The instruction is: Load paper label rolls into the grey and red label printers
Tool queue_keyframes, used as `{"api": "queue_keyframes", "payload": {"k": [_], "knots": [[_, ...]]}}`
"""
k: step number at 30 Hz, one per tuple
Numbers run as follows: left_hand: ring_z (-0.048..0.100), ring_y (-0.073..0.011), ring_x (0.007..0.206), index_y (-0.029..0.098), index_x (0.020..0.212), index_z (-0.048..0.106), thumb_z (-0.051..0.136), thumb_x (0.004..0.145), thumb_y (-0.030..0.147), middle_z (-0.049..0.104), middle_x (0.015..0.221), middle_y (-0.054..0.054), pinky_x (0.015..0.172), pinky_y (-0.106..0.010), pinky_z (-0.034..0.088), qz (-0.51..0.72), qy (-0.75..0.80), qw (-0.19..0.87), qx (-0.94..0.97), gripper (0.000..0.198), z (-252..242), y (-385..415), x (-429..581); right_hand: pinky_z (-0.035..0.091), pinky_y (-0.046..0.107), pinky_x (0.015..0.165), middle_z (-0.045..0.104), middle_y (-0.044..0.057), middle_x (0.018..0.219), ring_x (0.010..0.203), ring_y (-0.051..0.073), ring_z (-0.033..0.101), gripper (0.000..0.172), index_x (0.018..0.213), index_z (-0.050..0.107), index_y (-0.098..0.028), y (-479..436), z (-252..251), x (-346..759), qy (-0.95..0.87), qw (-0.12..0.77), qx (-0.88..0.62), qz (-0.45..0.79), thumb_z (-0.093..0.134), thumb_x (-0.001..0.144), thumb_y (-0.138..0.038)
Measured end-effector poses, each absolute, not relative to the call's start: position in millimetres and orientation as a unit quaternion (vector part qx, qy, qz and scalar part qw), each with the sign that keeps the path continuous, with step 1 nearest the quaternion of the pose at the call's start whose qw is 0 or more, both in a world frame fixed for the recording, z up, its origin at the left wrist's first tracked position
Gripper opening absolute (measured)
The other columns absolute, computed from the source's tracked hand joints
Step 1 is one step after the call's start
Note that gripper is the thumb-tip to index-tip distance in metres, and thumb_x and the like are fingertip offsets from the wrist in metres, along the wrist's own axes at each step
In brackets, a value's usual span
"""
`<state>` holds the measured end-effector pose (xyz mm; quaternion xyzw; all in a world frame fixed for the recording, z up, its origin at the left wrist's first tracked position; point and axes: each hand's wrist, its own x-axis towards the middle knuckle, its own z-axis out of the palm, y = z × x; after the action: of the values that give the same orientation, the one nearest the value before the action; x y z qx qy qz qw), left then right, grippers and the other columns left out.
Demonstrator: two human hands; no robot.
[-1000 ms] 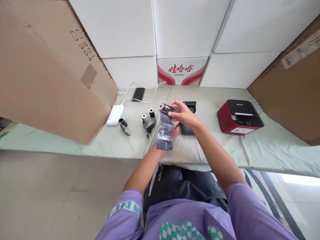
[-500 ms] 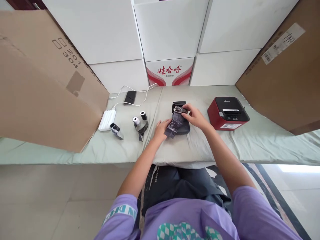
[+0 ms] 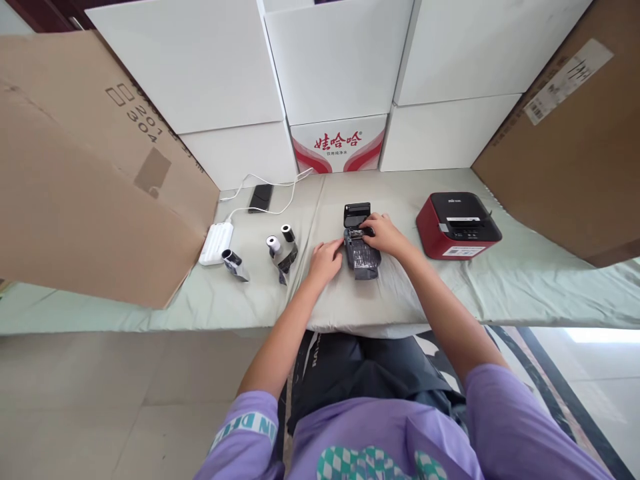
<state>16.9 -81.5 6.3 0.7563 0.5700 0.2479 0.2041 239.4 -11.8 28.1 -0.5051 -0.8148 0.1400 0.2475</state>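
A small black portable printer point(image 3: 357, 215) lies on the cloth in front of me with its lid raised. In its compartment sits a dark roll of printed paper point(image 3: 364, 257), whose loose end drapes over the front of the body. My right hand point(image 3: 384, 235) comes from the right, its fingertips closed on the roll's upper part. My left hand point(image 3: 325, 260) rests on the cloth left of the printer, fingers extended, the index fingertip at the printer's left side. It holds nothing.
Left on the cloth point(image 3: 320, 307) stand several paper rolls point(image 3: 283, 248), a white power bank point(image 3: 217, 243) with a cable, and a dark phone point(image 3: 261, 198). A red-black printer point(image 3: 458, 227) stands right. Cardboard panels point(image 3: 100, 200) flank both sides; white boxes point(image 3: 340, 67) line the back.
The paper roll has gone down into the printer's compartment, and its strip now hangs straight over the front. My left hand has let go of the strip and lies beside the printer.
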Motion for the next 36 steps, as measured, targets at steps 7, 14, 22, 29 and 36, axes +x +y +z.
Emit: {"api": "queue_keyframes", "payload": {"k": [7,14,22,29,36], "knots": [[0.063,-0.0247,0.144,0.020,0.150,0.066,0.051,0.095,0.007,0.070,0.152,-0.008,0.134,-0.046,0.034,0.252,0.570,0.201,0.756,0.059,6,-81,17,0.047,0.057,0.117,0.065,0.018,0.137,0.131,0.037,0.058,0.050,0.138,0.066,-0.018,8,41,222,-0.723,0.414,-0.536,0.140,0.064,0.090,-0.033],[0.067,-0.0252,0.138,0.016,0.164,0.049,0.052,0.097,0.011,0.071,0.149,-0.011,0.125,-0.042,0.047,0.289,0.556,0.210,0.751,0.067,5,-83,16,0.054,0.052,0.107,0.073,0.012,0.117,0.117,0.030,0.067,0.020,0.096,0.072,-0.023,-29,26,233,-0.706,0.428,-0.497,0.268,0.063,0.089,-0.039],[0.058,-0.0183,0.150,0.026,0.159,0.058,0.043,0.096,0.006,0.058,0.164,-0.004,0.127,-0.036,0.045,0.296,0.501,0.206,0.787,0.068,3,-86,15,0.053,0.050,0.116,0.072,0.010,0.137,0.130,0.030,0.066,0.068,0.143,0.062,-0.026,-44,10,242,-0.575,0.427,-0.491,0.496,0.074,0.077,-0.033],[0.061,-0.0248,0.147,0.027,0.158,0.059,0.046,0.094,0.007,0.058,0.164,-0.007,0.121,-0.044,0.049,0.249,0.542,0.164,0.786,0.069,8,-95,19,0.056,0.053,0.113,0.075,0.012,0.133,0.124,0.032,0.070,0.068,0.137,0.068,-0.022,-35,13,228,-0.550,0.422,-0.540,0.477,0.068,0.069,-0.028],[0.053,-0.0310,0.153,0.012,0.169,0.036,0.053,0.098,0.020,0.057,0.163,-0.020,0.125,-0.048,0.040,0.191,0.551,0.134,0.801,0.074,1,-96,20,0.034,0.057,0.136,0.060,0.009,0.162,0.158,0.034,0.048,0.072,0.150,0.062,-0.028,-97,-19,240,-0.560,0.457,-0.558,0.409,0.060,0.078,-0.037]]}}
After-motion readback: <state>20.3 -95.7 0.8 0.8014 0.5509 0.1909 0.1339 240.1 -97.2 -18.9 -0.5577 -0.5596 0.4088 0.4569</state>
